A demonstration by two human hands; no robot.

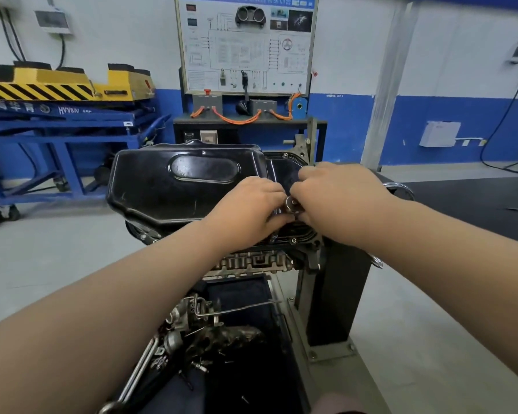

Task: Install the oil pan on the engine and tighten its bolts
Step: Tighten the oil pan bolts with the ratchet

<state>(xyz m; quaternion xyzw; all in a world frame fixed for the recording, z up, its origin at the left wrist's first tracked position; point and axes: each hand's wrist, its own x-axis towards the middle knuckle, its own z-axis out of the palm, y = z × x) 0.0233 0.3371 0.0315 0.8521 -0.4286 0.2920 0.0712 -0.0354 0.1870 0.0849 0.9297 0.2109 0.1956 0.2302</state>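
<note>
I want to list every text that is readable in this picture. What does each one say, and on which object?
"上海华育": white characters on the blue lift table; the first character is partly cut.
"HVY...": letters on the same table; the rest is blurred.
"...控制实训台": header of the training board; its beginning is blurred.
Diagram labels on the board: too small to read.
The oil pan shows no text.
</note>
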